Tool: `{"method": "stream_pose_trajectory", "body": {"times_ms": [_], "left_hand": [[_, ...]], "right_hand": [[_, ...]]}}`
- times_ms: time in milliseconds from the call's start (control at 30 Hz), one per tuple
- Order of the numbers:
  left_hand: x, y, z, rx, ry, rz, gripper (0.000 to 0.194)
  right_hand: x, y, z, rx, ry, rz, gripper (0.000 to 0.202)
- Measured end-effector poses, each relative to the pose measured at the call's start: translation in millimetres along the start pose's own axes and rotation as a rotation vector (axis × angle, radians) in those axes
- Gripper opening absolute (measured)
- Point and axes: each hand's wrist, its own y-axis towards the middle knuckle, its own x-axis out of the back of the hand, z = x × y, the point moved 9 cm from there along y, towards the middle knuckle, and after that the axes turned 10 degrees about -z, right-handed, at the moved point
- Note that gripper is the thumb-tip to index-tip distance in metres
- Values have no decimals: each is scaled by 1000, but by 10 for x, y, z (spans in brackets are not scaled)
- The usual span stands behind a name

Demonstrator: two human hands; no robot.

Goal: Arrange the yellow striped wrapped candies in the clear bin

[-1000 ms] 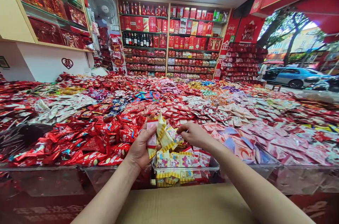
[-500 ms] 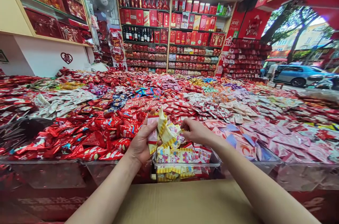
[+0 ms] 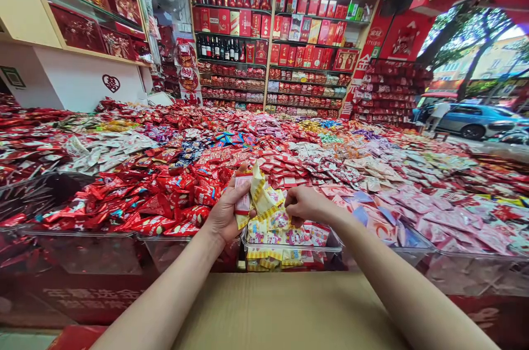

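My left hand (image 3: 226, 211) is closed around a small bunch of candy packets. A pink-and-white packet (image 3: 242, 195) lies under the thumb, and a cream packet with yellow trim (image 3: 261, 201) stands up beside it. My right hand (image 3: 309, 204) hovers just right of the bunch, over a clear plastic bin (image 3: 295, 249). Its fingers are curled inward, and whatever they pinch, if anything, is hidden. Cartoon-printed packets with yellow edges (image 3: 268, 237) fill this bin below both hands.
Red candy packets (image 3: 165, 204) are heaped left of the bin, pink ones (image 3: 446, 220) to the right. A cardboard surface (image 3: 281, 311) lies under my forearms. Shelves with bottles and red boxes (image 3: 268, 52) line the back wall. A person (image 3: 440, 113) stands near a blue car (image 3: 475, 118) outside.
The view has shifted slightly, so the background sits further right. My right hand has curled its fingers more and lowered them towards the packets. My left hand keeps its hold on the bunch.
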Motion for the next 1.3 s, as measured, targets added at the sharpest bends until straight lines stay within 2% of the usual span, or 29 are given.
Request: {"method": "stream_pose_trajectory", "body": {"times_ms": [67,167,267,400,500,567,667,700,800,867,1033,1167,1300], "left_hand": [[2,1,-6,-6,3,-1,35],[11,3,-9,-9,8,1,33],[20,6,-10,-11,2,0,38],[59,13,-14,-19,13,-48,44],[33,9,-19,-25,11,-29,41],[12,5,-16,-21,12,-8,38],[17,5,-12,-17,26,-12,35],[19,6,-10,-17,29,-14,33],[15,8,-4,-13,33,-6,32],[4,9,-15,-24,28,11,38],[19,11,-23,-28,49,9,50],[5,6,-22,-24,52,18,49],[-13,5,-6,-10,35,37,43]], "right_hand": [[-38,-29,-17,-28,-39,46,11],[-154,-88,-43,-44,-129,183,12],[-296,-136,-35,29,-223,327,7],[-392,-136,-46,114,-305,402,14],[-393,-160,-33,159,-323,468,19],[-263,-117,13,203,-337,384,19],[22,-14,42,233,-450,134,20],[70,5,28,224,-494,92,21],[-9,12,-46,181,-535,152,20],[-109,8,-59,179,-534,199,18],[-175,32,-65,170,-543,185,15],[-66,-18,-62,145,-507,217,14],[229,-78,-36,125,-565,142,17]]}}
